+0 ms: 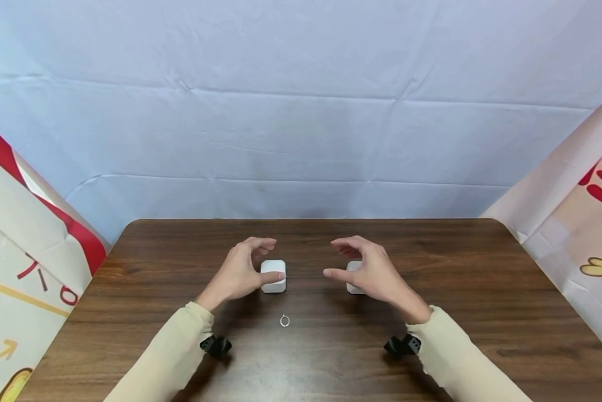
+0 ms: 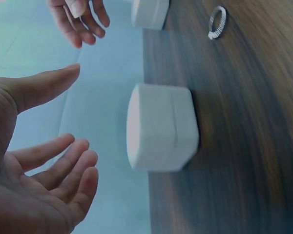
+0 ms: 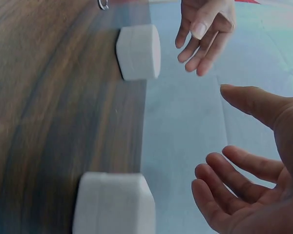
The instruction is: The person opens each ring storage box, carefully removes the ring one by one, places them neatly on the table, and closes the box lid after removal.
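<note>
Two small white boxes with cut corners stand on the brown table. My left hand [image 1: 240, 271] hovers over the left box [image 1: 273, 286], its thumb and fingers spread apart and holding nothing. Over the right box [image 1: 353, 287] my right hand [image 1: 373, 271] is held the same way, partly hiding that box. A gap shows between each hand and the boxes in the wrist views. A seam runs round the side of the left box [image 2: 161, 129] in the left wrist view. Nearer the front lies a silver ring [image 1: 284, 320] with a textured band.
The wood-grain table [image 1: 481, 312] ends at a pale cloth backdrop [image 1: 301, 139]. Printed banners [image 1: 24, 268] hang at the left and right sides. A dark wrist camera [image 1: 215, 346] is strapped on each wrist.
</note>
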Demonstrator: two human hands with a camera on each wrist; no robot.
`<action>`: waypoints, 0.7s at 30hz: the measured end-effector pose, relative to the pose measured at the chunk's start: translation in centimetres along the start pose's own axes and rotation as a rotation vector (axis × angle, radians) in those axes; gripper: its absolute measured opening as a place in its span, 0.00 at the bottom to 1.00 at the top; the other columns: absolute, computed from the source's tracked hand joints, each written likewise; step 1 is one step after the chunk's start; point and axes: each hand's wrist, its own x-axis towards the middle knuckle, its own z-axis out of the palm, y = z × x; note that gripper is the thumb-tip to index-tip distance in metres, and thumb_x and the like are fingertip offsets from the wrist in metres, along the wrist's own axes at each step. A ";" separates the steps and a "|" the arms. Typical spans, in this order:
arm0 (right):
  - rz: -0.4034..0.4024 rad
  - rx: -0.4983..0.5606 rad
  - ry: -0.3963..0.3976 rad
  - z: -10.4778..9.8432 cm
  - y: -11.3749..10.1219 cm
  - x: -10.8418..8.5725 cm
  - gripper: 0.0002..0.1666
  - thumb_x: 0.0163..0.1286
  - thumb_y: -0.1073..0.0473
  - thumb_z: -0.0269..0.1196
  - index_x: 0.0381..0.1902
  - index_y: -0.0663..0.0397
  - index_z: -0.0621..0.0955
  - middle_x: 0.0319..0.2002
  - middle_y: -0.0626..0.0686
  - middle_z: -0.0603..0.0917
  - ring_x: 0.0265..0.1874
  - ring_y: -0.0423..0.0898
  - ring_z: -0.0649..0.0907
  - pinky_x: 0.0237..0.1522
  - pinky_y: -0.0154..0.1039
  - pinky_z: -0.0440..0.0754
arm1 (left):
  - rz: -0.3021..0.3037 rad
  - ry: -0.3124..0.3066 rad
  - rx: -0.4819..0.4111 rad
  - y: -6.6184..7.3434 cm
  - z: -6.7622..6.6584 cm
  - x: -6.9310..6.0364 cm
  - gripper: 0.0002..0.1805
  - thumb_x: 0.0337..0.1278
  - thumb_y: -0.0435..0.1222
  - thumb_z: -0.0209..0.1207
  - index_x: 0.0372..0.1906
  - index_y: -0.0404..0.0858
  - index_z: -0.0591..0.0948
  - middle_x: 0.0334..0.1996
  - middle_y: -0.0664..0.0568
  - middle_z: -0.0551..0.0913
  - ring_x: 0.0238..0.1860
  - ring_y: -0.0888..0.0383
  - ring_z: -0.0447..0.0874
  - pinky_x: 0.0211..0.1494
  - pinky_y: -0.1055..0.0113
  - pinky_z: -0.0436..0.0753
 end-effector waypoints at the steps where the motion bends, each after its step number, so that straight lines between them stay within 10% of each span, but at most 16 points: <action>1: 0.003 0.006 0.001 -0.3 0.1 -0.1 0.32 0.55 0.52 0.80 0.57 0.53 0.84 0.52 0.51 0.85 0.51 0.56 0.84 0.54 0.54 0.82 | 0.013 0.001 -0.012 0.2 0.2 0.1 0.37 0.46 0.38 0.79 0.63 0.33 0.79 0.57 0.46 0.81 0.58 0.45 0.81 0.61 0.52 0.79; 21: 0.121 -0.082 0.026 -5.6 5.6 -3.4 0.34 0.55 0.48 0.80 0.56 0.55 0.83 0.53 0.54 0.86 0.54 0.56 0.84 0.53 0.57 0.81 | 0.145 -0.103 -0.069 3.6 5.0 2.1 0.33 0.50 0.38 0.77 0.62 0.36 0.80 0.53 0.49 0.83 0.55 0.48 0.81 0.61 0.54 0.78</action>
